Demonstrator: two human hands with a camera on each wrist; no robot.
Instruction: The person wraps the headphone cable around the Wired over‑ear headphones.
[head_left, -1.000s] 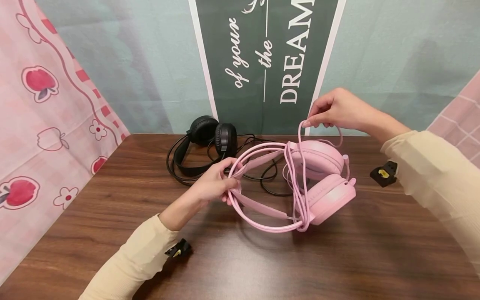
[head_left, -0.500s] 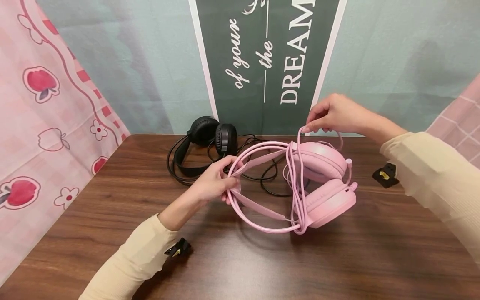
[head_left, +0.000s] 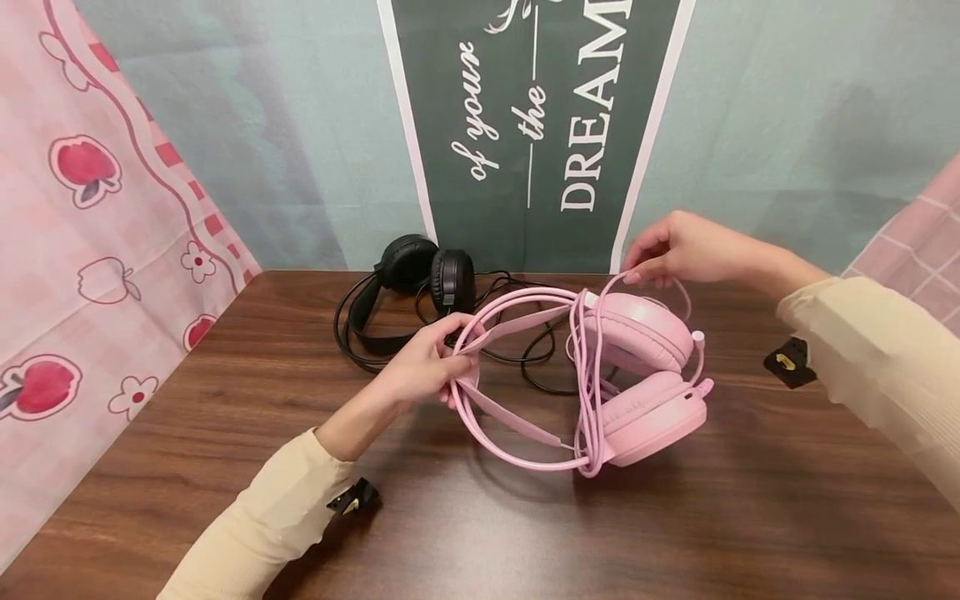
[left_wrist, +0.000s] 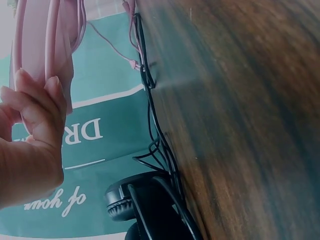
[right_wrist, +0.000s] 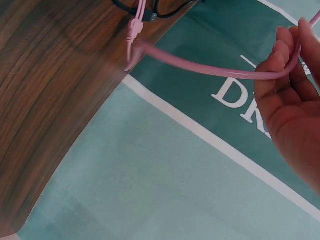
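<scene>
Pink over-ear headphones (head_left: 648, 333) with a small microphone are held up over the table by my left hand (head_left: 431, 364), whose fingers and thumb grip the top of the headband. Several turns of the pink cable (head_left: 592, 392) are wound across the band beside the earcups. My right hand (head_left: 693, 250) pinches a loop of that cable above the upper earcup. In the right wrist view the cable (right_wrist: 215, 71) runs over the fingers and down toward a pink splitter (right_wrist: 134, 29) near the table. Black headphones (head_left: 405, 292) lie behind my left hand, their black cord spread on the table.
The brown wooden table (head_left: 480, 533) ends against a teal cloth backdrop (head_left: 300, 150) with a dark green lettered panel (head_left: 517, 125). A pink fruit-patterned cloth (head_left: 97, 233) hangs at the left, and a pink checked cloth (head_left: 918, 250) at the right.
My right hand, still pinching the cable, has moved down and slightly right. The pink headphones have tilted and shifted slightly left and down at the earcups. My left hand stays nearly in place.
</scene>
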